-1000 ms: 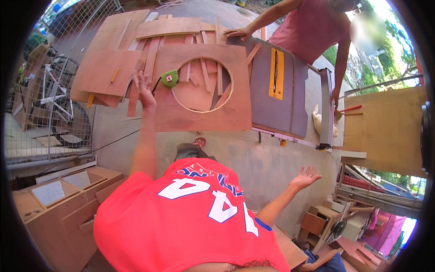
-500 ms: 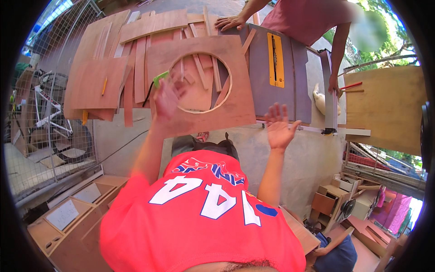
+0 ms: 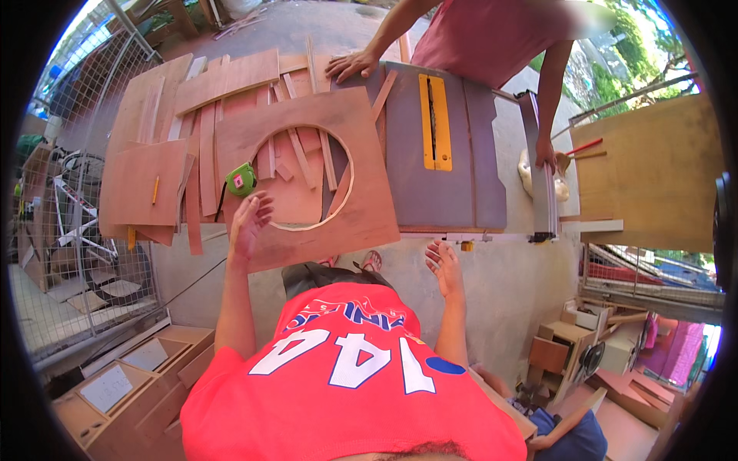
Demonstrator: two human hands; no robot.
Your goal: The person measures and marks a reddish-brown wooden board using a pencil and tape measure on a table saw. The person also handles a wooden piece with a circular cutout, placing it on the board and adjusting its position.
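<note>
White numerals [image 3: 358, 358], lettering [image 3: 377, 313] on red shirt [image 3: 338, 419]

Green rounded tape measure [image 3: 241, 180] on round-holed wooden panel [image 3: 338, 233], flat grey saw bench [image 3: 403, 180] right, rectangular wooden sheet [image 3: 131, 184] left

Your left arm [image 3: 236, 315] reaches forward, and your left hand [image 3: 249, 224] has its fingers [image 3: 263, 201] loosely bent. Your right arm [image 3: 453, 326] reaches forward too, your right hand [image 3: 445, 267] a bit curled.

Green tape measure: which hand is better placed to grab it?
Left, I'd judge: the left hand, open, is just beside the green tape measure, near the left side of the holed wooden panel. The right hand is farther off, beyond the panel's right edge.
</note>
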